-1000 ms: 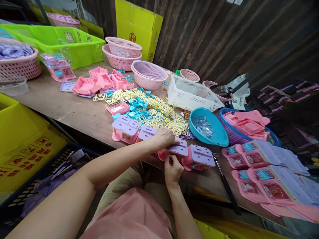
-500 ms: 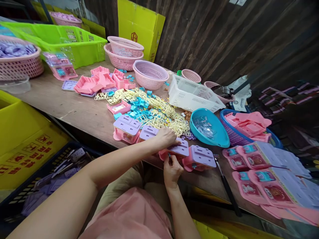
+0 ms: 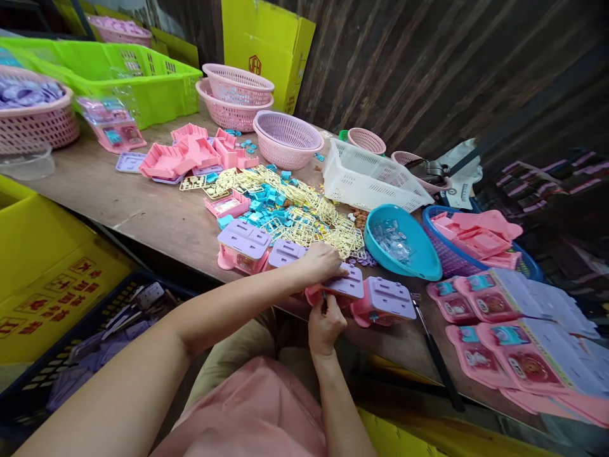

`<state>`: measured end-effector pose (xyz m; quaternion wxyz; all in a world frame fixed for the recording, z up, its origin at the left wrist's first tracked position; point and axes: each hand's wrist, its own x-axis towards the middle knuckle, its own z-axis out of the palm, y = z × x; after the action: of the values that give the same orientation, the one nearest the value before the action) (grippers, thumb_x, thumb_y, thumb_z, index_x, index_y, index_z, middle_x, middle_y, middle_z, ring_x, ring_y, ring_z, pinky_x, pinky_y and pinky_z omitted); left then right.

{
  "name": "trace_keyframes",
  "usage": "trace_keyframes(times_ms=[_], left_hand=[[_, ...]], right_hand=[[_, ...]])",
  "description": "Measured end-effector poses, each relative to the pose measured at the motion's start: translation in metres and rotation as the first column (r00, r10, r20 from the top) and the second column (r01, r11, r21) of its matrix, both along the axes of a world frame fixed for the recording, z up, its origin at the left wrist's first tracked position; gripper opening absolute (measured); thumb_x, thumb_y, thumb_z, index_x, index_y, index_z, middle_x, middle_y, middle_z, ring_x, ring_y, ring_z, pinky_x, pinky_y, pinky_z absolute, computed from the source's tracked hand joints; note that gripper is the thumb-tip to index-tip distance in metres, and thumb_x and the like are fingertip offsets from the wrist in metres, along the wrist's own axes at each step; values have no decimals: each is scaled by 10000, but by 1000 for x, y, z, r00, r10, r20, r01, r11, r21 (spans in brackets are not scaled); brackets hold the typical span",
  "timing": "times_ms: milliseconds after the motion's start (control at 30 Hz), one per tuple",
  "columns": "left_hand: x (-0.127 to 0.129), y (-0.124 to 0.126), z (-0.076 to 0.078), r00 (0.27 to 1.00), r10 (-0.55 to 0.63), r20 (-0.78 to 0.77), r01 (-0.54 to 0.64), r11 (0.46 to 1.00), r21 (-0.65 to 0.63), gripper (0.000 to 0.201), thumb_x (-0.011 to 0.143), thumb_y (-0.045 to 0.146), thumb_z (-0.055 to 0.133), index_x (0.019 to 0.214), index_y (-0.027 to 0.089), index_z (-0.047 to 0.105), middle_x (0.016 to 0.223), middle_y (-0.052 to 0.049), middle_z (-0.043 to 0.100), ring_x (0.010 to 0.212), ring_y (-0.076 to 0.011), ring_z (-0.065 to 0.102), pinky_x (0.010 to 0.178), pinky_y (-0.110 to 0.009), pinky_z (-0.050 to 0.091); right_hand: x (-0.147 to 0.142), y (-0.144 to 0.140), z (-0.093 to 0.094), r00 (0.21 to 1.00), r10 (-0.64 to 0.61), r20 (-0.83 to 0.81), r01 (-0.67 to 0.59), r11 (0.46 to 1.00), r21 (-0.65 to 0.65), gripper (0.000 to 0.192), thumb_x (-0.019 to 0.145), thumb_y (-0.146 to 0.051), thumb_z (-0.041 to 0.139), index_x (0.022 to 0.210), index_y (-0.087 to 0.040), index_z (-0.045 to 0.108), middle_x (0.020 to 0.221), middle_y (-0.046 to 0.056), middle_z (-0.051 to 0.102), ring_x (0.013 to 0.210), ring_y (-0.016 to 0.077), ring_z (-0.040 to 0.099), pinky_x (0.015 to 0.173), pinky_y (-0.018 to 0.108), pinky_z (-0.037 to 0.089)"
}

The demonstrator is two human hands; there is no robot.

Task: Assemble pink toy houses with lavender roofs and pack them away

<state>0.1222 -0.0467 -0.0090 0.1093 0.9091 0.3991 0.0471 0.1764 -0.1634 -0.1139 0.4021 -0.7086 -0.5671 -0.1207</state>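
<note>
A row of small pink plastic toy boxes with purple tops lies along the table's near edge. My left hand (image 3: 324, 261) is closed over one toy box (image 3: 351, 283) and holds it down. Below it, my right hand (image 3: 326, 325) pinches at the box's near side, where a bit of teal plastic shows at the fingertips. To the right is another toy box (image 3: 386, 299). On the left stand a partly hidden toy box (image 3: 285, 252) and a farther toy box (image 3: 243, 244).
Cream sprue frames (image 3: 304, 228) and blue pieces (image 3: 259, 206) are heaped beyond the row. A teal bowl (image 3: 431, 263) of clear parts, a white basket (image 3: 347, 193) and a black-handled tool (image 3: 440, 365) lie rightward. Finished-looking pink-and-purple toys (image 3: 533, 362) line the right.
The view has shifted slightly. Both hands stay at the same toy box, with the right fingers still pinching at its near side and the right wrist slightly turned.
</note>
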Motion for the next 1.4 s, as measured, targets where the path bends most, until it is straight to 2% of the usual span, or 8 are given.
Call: trace_keyframes(times_ms=[500, 633, 700, 767, 900, 1067, 1267, 1400], left_hand=[[-6, 3, 14, 997, 28, 66, -22, 996, -85, 392, 788, 494, 580, 820, 132, 729, 780, -130, 701, 788, -209, 639, 614, -226, 392], [-30, 1, 24, 953, 165, 254, -126, 979, -161, 619, 899, 565, 276, 882, 120, 706, 758, -107, 673, 723, -188, 614, 602, -245, 398], [-48, -6, 25, 813, 333, 478, -91, 883, -460, 760, 911, 560, 72, 929, 112, 686, 621, -53, 586, 590, -147, 554, 556, -236, 388], [-65, -18, 24, 611, 553, 566, 136, 631, -764, 824, 886, 587, -5, 966, 107, 660, 523, 14, 432, 481, -111, 459, 505, -214, 367], [-87, -46, 20, 372, 829, 418, 502, 200, -842, 746, 871, 635, 73, 1000, 126, 603, 578, 40, 400, 500, -88, 461, 513, -187, 387], [-99, -60, 16, 161, 930, 329, 593, 176, -786, 563, 940, 492, 166, 1014, 108, 572, 723, -34, 588, 613, -109, 559, 608, -218, 456], [-111, -61, -3, 120, 915, 385, 639, 225, -736, 141, 854, 206, 532, 880, 95, 615, 781, -50, 621, 701, -93, 579, 689, -203, 460], [-116, -60, -10, 149, 877, 457, 696, 235, -678, 262, 739, 320, 684, 877, 108, 618, 839, -59, 619, 743, -108, 579, 721, -243, 473]], right_hand=[[3, 10, 7, 999, -48, -2, 48, 994, -95, 443, 907, -388, 265, 766, -144, 608, 638, 120, 650, 553, 210, 583, 537, 285, 376], [9, -1, 33, 1000, 5, -8, -6, 994, -113, 417, 883, -492, 365, 751, -165, 587, 546, 44, 602, 477, 179, 544, 485, 264, 351], [7, -7, 51, 998, 50, -29, -51, 998, -44, 365, 872, -487, 430, 825, -158, 583, 587, 25, 596, 497, 159, 540, 510, 256, 385], [-1, -8, 70, 990, 142, -10, -142, 989, 51, 314, 876, -444, 461, 916, -155, 577, 686, 39, 604, 588, 161, 559, 579, 266, 429], [-24, 7, 92, 923, 364, 123, -371, 928, 33, 303, 870, -424, 482, 1008, -178, 591, 870, 83, 589, 835, 210, 561, 725, 340, 467], [-41, 22, 91, 875, 455, 167, -451, 890, -62, 251, 892, -348, 458, 988, -190, 627, 857, 67, 581, 828, 202, 542, 748, 353, 467], [-46, 21, 93, 870, 488, 64, -481, 870, -107, 203, 881, -244, 439, 825, -186, 625, 776, 41, 552, 741, 170, 530, 680, 306, 454], [-49, 19, 99, 851, 522, -57, -525, 849, -68, 204, 886, -254, 443, 782, -192, 607, 773, 29, 546, 715, 150, 534, 656, 284, 450]])
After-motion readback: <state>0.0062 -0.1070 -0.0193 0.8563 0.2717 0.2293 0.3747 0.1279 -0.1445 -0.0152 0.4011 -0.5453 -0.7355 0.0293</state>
